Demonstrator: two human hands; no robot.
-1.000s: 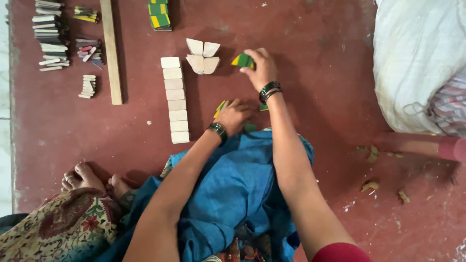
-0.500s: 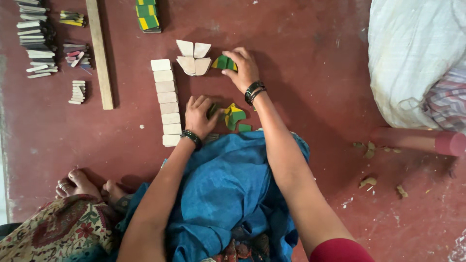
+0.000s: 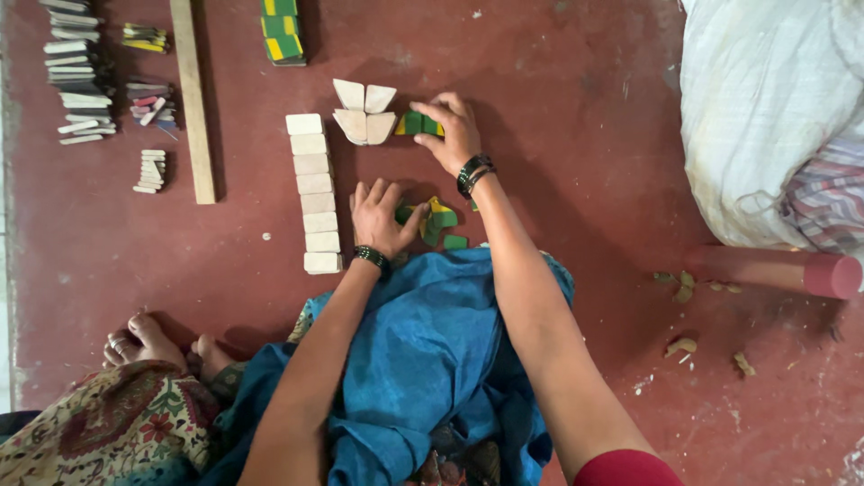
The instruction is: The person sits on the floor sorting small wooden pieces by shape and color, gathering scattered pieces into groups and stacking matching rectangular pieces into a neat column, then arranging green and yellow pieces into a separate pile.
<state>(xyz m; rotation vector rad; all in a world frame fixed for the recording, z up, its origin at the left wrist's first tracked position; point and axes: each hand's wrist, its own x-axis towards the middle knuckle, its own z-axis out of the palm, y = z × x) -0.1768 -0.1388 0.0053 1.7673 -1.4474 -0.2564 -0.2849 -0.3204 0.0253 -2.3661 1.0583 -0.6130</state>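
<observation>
The right hand (image 3: 457, 135) is pinching a small green and yellow block (image 3: 419, 125) between thumb and fingers, pressing it against the right side of a cluster of pale wedge-shaped blocks (image 3: 364, 111) lying on the red floor (image 3: 558, 99). The left hand (image 3: 382, 216) is resting palm down just below that cluster, its fingers slightly spread and the thumb reaching out to touch a loose heap of green and yellow pieces (image 3: 436, 220), which is lying below the wedge cluster and just under the right wrist. A column of pale rectangular blocks (image 3: 313, 192) is running down the floor just left of the wedge cluster, beside the left hand. Further left of the cluster a long wooden strip (image 3: 193, 99) is lying upright in the view, with stacks of thin sticks (image 3: 76, 76) beyond it. Above the cluster and a little left, a stack of green and yellow blocks (image 3: 283, 31) is sitting near the top edge. Well to the right of the cluster a white sack (image 3: 765, 117) is lying. Blue cloth (image 3: 432, 360) is covering the person's lap below the heap.
</observation>
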